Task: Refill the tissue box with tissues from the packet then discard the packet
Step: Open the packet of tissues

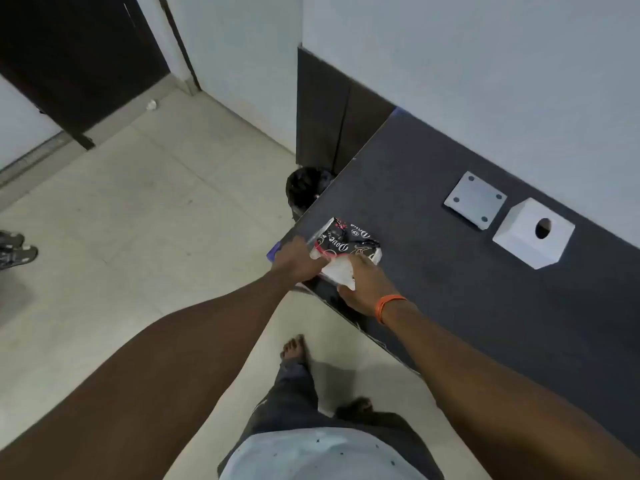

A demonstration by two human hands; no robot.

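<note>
A black printed tissue packet (349,240) lies at the near left corner of the dark table (485,306). My left hand (294,259) grips the packet's left end. White tissues (337,271) stick out of its near end, and my right hand (363,287) is closed on them. The white tissue box (533,235) stands upside-down-looking with a round hole on top, at the table's far right, well apart from both hands. Its flat white plate (476,199) with corner holes lies just left of it.
A black bin (306,192) stands on the floor just beyond the table's left corner, against a dark panel. Pale tiled floor spreads to the left, with a pair of sandals (15,249) at the far left edge. My bare feet are by the table's near edge.
</note>
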